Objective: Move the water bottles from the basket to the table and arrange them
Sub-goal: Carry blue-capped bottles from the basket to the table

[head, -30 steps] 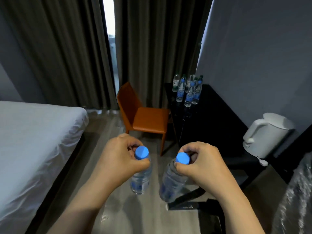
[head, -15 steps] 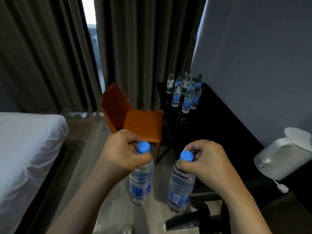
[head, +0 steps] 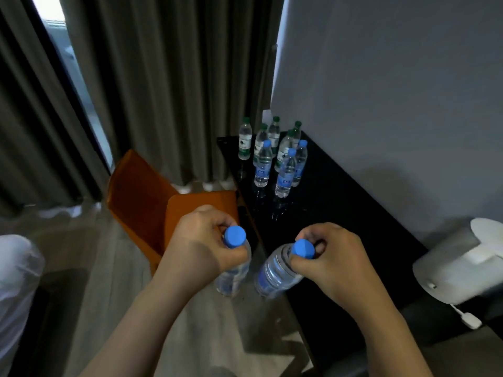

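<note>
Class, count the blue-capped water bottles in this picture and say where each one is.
5. One blue-capped bottle hangs from the left hand, another from the right hand. Three stand on the black table in front of the green-capped bottles, which may hide more.

A hotel-style bedroom, with a white-sheeted bed (head: 16,268) at left, long grey curtains (head: 163,91) over a window (head: 62,50), an orange chair (head: 141,197), a black bench (head: 340,213) along the wall and a white kettle (head: 457,265).
</note>
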Available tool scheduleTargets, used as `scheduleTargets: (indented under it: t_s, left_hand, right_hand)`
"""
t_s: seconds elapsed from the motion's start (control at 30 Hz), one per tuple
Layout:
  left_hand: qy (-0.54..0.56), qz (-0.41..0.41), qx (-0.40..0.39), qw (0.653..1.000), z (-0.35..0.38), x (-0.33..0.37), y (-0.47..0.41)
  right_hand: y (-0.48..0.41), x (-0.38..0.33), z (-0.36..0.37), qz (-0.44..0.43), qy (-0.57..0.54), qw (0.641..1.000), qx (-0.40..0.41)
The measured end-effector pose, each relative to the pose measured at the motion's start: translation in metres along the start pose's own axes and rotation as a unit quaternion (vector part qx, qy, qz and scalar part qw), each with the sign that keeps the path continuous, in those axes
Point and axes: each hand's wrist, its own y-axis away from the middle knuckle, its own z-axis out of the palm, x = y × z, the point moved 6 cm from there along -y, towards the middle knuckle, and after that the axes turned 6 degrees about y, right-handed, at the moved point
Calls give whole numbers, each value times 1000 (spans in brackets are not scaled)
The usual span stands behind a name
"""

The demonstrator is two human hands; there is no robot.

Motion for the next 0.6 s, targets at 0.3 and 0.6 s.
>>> scheduleTargets:
  t_s: [0.3,0.6]
  left_hand:
    - [12,-2,-56,998,25,-43,-101]
    - [0,3,-64,998,59,-49,-227]
  right_hand:
    - [-106,19,24,49,0,998,-34]
    - [-228,53,19,53,0,999,9]
